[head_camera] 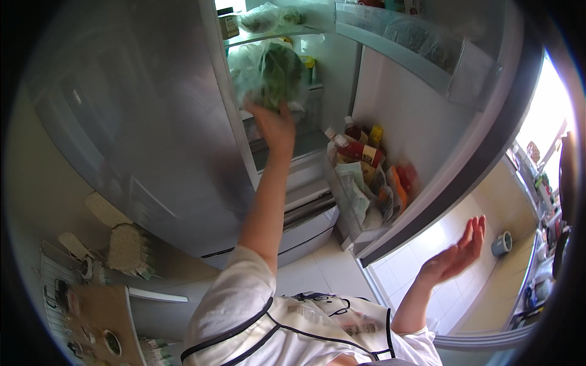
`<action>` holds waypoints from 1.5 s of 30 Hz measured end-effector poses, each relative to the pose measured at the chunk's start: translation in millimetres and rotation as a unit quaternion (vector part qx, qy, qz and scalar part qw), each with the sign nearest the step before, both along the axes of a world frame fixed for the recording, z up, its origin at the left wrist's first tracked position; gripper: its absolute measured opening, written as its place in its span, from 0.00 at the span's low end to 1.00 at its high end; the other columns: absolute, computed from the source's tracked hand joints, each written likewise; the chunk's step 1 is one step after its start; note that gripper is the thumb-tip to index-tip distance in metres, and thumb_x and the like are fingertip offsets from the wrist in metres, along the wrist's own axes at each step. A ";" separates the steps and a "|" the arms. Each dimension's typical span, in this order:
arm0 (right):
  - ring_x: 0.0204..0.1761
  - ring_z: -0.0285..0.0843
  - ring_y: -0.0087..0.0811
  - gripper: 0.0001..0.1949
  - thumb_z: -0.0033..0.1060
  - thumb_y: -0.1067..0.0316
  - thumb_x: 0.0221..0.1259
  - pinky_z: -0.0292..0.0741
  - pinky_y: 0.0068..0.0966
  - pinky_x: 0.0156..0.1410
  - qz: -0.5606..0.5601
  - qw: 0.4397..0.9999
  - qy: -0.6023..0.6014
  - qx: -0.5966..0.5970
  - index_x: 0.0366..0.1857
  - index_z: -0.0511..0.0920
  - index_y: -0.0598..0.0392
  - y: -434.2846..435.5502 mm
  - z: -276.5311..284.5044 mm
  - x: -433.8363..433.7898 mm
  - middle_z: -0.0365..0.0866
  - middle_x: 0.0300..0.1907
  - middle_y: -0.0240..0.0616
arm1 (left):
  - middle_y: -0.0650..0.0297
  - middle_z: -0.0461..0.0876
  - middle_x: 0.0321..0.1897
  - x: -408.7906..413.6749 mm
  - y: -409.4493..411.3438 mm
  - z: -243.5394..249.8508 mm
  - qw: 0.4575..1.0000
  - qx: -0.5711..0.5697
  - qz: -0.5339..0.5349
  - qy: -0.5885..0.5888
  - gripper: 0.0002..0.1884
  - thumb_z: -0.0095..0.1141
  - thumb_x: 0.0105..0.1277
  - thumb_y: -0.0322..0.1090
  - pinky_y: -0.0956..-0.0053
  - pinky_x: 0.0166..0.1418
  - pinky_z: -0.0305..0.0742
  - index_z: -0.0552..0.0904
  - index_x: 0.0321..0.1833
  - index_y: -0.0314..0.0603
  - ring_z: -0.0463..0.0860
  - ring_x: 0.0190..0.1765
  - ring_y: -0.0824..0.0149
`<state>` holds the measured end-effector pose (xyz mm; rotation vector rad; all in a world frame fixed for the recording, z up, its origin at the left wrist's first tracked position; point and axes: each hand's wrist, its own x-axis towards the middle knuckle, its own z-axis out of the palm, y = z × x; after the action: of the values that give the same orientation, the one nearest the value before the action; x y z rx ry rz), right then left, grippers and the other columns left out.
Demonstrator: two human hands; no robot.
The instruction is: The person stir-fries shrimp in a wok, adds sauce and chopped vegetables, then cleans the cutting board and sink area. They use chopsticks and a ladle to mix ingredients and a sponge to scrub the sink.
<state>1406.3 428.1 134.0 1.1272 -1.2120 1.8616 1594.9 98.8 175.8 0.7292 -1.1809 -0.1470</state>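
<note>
My left hand (274,123) reaches into an open refrigerator, its fingers at the lower end of a clear plastic bag of green leafy vegetables (280,68). The hand and bag are somewhat blurred, and the fingertips are partly hidden by the bag. The bag is in front of the compartment below the upper glass shelf (279,35). More pale plastic bagging lies just left of the greens. My right hand (458,251) is raised at the right, beyond the edge of the open refrigerator door (412,105), palm up with fingers extended and nothing in it.
The lower door bin (345,201) holds bottles and packets; wrapped items fill the upper door bin (398,41). A closed refrigerator door (151,114) stands at the left. Lower left are a brown-topped surface (100,315) and hanging brushes or mops. A cluttered counter runs along the far right.
</note>
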 end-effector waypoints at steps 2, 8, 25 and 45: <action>0.75 0.55 0.43 0.36 0.47 0.43 0.71 0.56 0.42 0.77 0.046 0.996 -0.035 0.063 0.72 0.54 0.57 -24.2 -12.4 -24.4 0.53 0.75 0.48 | 0.40 0.64 0.62 -10.3 -44.6 7.1 0.998 0.042 0.040 -0.016 0.32 0.60 0.62 0.22 0.57 0.63 0.69 0.58 0.66 0.27 0.72 0.61 0.40; 0.81 0.31 0.42 0.49 0.39 0.31 0.68 0.38 0.39 0.80 0.020 0.975 -0.051 0.215 0.77 0.33 0.57 -30.4 -42.6 -42.1 0.30 0.80 0.45 | 0.39 0.62 0.65 -34.8 -170.8 10.9 0.970 0.191 0.089 -0.121 0.27 0.55 0.67 0.30 0.48 0.58 0.74 0.62 0.66 0.34 0.72 0.59 0.36; 0.81 0.24 0.50 0.56 0.68 0.59 0.55 0.33 0.43 0.80 0.017 0.954 0.037 0.298 0.76 0.31 0.61 8.3 -66.5 -1.2 0.25 0.79 0.53 | 0.37 0.63 0.66 -23.6 97.2 -5.8 0.983 -0.057 -0.013 -0.175 0.22 0.56 0.62 0.22 0.56 0.70 0.64 0.73 0.61 0.30 0.67 0.68 0.42; 0.70 0.62 0.52 0.44 0.72 0.71 0.50 0.66 0.42 0.70 0.132 0.948 0.088 0.275 0.73 0.55 0.53 -49.6 -106.3 80.5 0.57 0.72 0.54 | 0.44 0.54 0.75 59.0 175.1 -36.0 0.875 -0.161 0.140 -0.435 0.29 0.63 0.66 0.35 0.51 0.73 0.59 0.71 0.71 0.48 0.58 0.75 0.43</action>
<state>1486.8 378.5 27.7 1.7928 -1.5862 1.5940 1653.9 273.9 139.8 0.6685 -1.8723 0.6811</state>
